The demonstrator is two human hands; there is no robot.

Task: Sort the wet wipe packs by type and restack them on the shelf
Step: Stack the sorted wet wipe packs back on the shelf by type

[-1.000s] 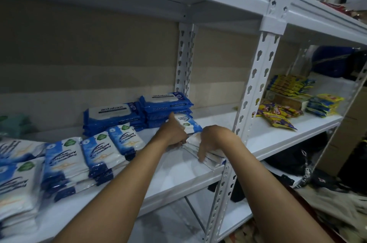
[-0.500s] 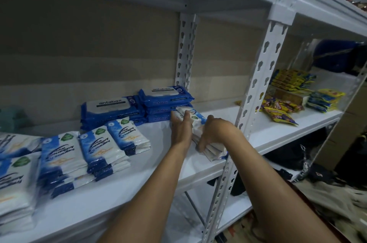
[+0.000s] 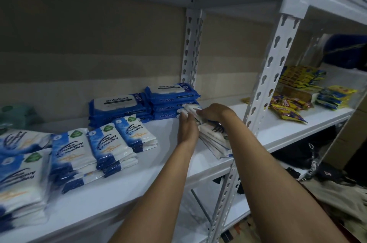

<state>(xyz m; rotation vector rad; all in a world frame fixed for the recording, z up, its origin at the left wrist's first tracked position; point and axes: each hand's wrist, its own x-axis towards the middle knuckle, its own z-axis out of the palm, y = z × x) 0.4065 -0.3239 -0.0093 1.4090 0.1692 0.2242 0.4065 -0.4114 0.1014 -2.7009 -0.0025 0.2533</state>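
Two pack types are visible on the shelf (image 3: 139, 179), and most of the sorting appears done. Dark blue "antabax" packs (image 3: 119, 108) sit at the back in two adjoining stacks against the wall. White-and-blue fragrance-free antibacterial packs (image 3: 111, 143) lie forward of them in overlapping stacks that run toward the left edge of the view. The leftmost stacks are blurred, so their count cannot be read.

One bundle of white-and-blue packs (image 3: 213, 137) is not yet placed. It stands on edge, tilted, near the front lip of the shelf, just beside the front upright post (image 3: 264, 91) and touching the right-hand antabax stack at its far end.

- Left hand (image 3: 187, 127): fingers straight, palm pressed flat against the left face of the bundle. Grip is released, a bracing contact only.
- Right hand (image 3: 213, 112): fingers curled over the top edge of the bundle, grasping it from above.

Judged from this layout, the hands are squaring the bundle together before it joins the matching stacks. Remaining work: move or lay down this bundle with its own type, and straighten the slumped white-and-blue stacks.

Yellow snack packets (image 3: 288, 112) occupy the adjacent bay to the right and are not part of the sort.
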